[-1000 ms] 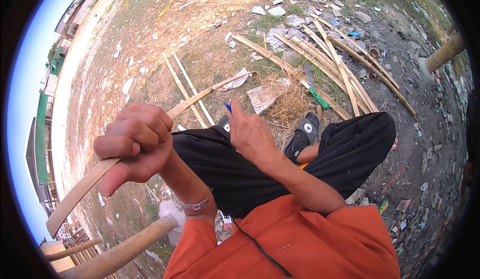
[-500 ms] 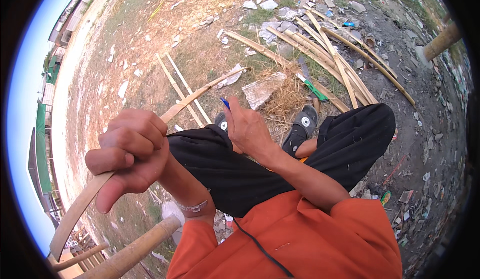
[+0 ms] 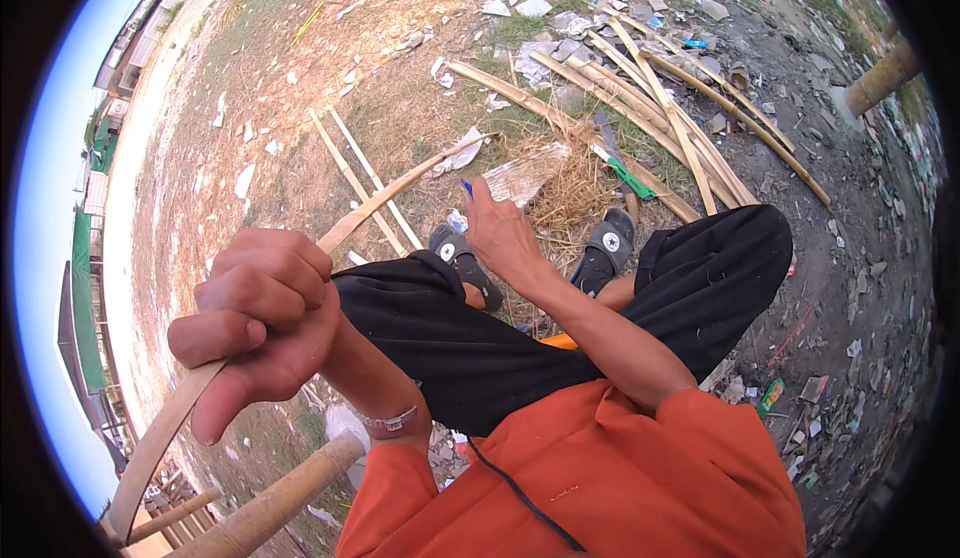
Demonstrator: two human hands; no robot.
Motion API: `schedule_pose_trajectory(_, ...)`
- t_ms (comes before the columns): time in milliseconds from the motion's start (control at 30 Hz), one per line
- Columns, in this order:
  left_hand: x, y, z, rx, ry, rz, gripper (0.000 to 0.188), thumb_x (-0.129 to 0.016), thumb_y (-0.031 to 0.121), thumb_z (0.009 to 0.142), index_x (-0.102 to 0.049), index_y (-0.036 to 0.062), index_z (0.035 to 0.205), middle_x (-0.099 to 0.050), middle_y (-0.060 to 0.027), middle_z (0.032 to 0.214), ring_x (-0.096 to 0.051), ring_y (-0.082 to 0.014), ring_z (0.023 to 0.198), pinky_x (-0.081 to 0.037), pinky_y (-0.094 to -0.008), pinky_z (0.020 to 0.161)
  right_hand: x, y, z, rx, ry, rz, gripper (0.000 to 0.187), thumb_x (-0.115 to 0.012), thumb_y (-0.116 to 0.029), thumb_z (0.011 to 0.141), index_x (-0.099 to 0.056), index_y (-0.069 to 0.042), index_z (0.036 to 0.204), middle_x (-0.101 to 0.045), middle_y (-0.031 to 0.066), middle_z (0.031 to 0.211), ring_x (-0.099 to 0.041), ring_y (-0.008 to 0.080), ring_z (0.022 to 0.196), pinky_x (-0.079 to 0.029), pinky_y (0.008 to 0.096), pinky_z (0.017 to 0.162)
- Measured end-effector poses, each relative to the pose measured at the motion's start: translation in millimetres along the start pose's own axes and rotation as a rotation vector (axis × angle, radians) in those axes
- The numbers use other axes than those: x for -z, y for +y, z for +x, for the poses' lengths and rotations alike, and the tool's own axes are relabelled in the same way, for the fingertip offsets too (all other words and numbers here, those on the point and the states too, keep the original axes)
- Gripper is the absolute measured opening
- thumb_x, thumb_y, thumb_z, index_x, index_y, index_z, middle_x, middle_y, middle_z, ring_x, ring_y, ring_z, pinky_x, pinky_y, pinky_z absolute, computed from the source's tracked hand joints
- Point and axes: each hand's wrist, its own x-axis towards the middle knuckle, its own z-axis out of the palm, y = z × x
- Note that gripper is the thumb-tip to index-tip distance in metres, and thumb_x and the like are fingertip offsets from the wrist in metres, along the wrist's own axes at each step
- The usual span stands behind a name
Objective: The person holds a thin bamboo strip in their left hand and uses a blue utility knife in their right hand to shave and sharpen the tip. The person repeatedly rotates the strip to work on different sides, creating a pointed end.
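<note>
My left hand (image 3: 262, 323) is closed in a fist round a long, thin bamboo strip (image 3: 365, 210). The strip bends down past my thumb at the lower left, and its far end slants up to the right over the ground. Just right of that far part is my right hand (image 3: 503, 243), with its fingers curled and apart from the strip. A small blue tip (image 3: 467, 188) pokes out of my right fingers; the rest of that object is hidden in the hand.
Split bamboo strips (image 3: 660, 123) lie piled at the upper right. Near them are a green-handled knife (image 3: 630, 178), straw shavings (image 3: 572, 193) and a whitish board (image 3: 525, 173). Two narrow strips (image 3: 375, 178) lie left of my sandals (image 3: 607, 250). Bamboo poles (image 3: 270, 493) stand at both sides.
My right hand, with the blue-tipped object, has shifted slightly right and up, away from the strip. The left hand has stayed almost still, gripping the strip.
</note>
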Motion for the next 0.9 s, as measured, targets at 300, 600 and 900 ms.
schedule_pose_trajectory(300, 6.1, -3.0, 1.1, -0.04, 0.004, -0.044, 0.052, -0.033, 0.059, 0.088, -0.033, 0.0085, 0.077, -0.03, -0.001, 0.046, -0.025, -0.0095, 0.031, -0.022, -0.0237, 0.028, -8.2, 21.2, 19.5, -0.106, -0.089, -0.052, 0.014, -0.039, -0.013, 0.089, -0.038, 0.0, 0.093, -0.056, 0.0302, 0.066, -0.058, 0.0478, 0.069, -0.044, 0.0551, 0.063)
schedule_pose_trajectory(600, 4.8, -1.0, -0.6, -0.019, 0.013, -0.012, 0.051, -0.034, 0.059, 0.089, -0.034, 0.0086, 0.078, -0.03, -0.0011, 0.046, -0.026, -0.0092, 0.031, -0.022, -0.0235, 0.028, -24.7, 47.8, 29.9, -0.177, -0.108, -0.112, 0.014, -0.04, -0.01, 0.085, -0.039, 0.0, 0.095, -0.058, 0.032, 0.074, -0.059, 0.049, 0.076, -0.046, 0.0547, 0.068)
schedule_pose_trajectory(900, -0.5, 0.5, -0.5, 0.027, 0.023, 0.016, 0.052, -0.033, 0.063, 0.087, -0.038, 0.012, 0.078, -0.023, 0.0025, 0.049, -0.019, -0.0082, 0.036, -0.018, -0.0226, 0.034, -44.5, 87.7, 53.3, -0.246, -0.094, -0.221, 0.017, -0.043, -0.008, 0.083, -0.041, -0.002, 0.099, -0.061, 0.0275, 0.078, -0.061, 0.0454, 0.076, -0.049, 0.0507, 0.07)
